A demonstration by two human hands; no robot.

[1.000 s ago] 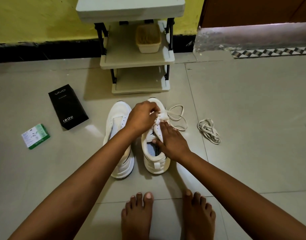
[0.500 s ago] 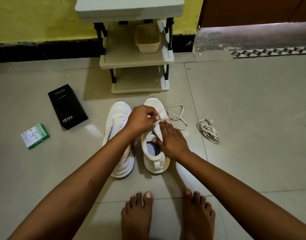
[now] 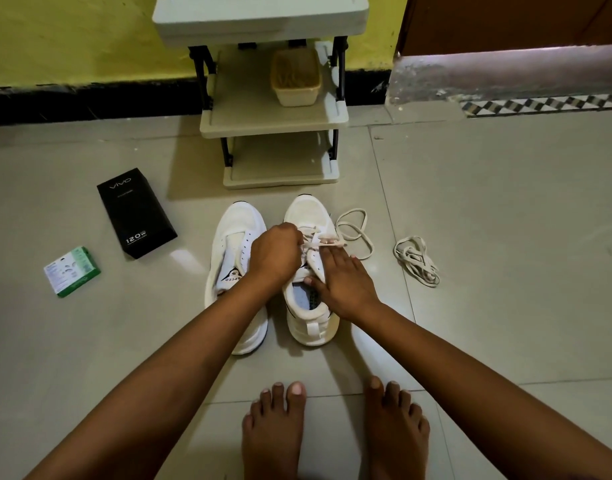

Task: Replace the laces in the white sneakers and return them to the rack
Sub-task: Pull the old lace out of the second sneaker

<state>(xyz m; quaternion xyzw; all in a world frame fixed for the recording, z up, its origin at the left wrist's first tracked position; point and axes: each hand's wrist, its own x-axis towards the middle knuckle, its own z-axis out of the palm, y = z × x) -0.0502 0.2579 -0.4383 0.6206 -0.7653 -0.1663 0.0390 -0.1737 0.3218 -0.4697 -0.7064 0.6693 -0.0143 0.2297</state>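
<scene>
On the pale tiled floor [image 3: 488, 209], seen from the head camera, two white lace-up sneakers stood side by side, toes toward a beige plastic shoe rack with black posts [image 3: 273, 119]. The left white sneaker [image 3: 237, 237] had bare eyelets and its tongue flopped forward. The right white sneaker [image 3: 309, 296] stood just beside it, partly laced.

The person's left hand [image 3: 275, 252] reached across the left sneaker, its grip clenched on the cream flat lace [image 3: 354, 230] over the right sneaker's eyelets. That lace ran through the upper eyelets and trailed in loose loops onto the floor to the right of the shoe. The right hand [image 3: 344, 282] lay on the right sneaker's outer side, fingers fairly straight and pressing the upper, thumb at the collar; its grip was released, holding nothing.

Farther right, well apart from the shoes, a bundled off-white spare lace [image 3: 417, 259] lay in a heap. To the left lay a black rectangular cardboard box marked 120W [image 3: 136, 213] and, nearer the edge, a small green and white carton [image 3: 72, 271]. A tan plastic tub [image 3: 295, 77] sat on the rack's middle shelf. Two bare feet [image 3: 335, 431] stood at the bottom of the view.
</scene>
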